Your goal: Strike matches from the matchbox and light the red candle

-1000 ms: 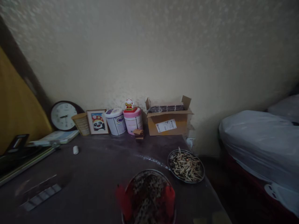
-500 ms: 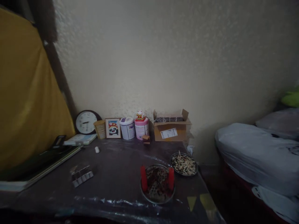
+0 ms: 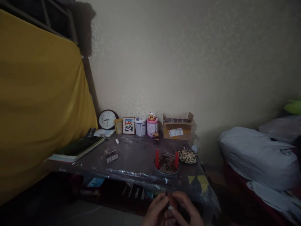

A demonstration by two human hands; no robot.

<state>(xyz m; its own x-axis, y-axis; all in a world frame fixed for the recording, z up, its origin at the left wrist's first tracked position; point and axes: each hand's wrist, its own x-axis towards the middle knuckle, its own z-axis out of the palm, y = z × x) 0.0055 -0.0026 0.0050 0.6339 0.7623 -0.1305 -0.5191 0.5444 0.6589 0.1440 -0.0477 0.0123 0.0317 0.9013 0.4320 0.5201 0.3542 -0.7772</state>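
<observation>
Left hand [image 3: 155,209] and right hand [image 3: 187,207], both curled, grip a small reddish-brown object [image 3: 173,201] before the near edge of the counter [image 3: 134,155]; it is partly covered, its kind unclear. Both hands are cut off below.

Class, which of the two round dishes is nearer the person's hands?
The dish with two red candles standing in it; the other dish, heaped with pale sticks, lies farther back, to the right.
</observation>
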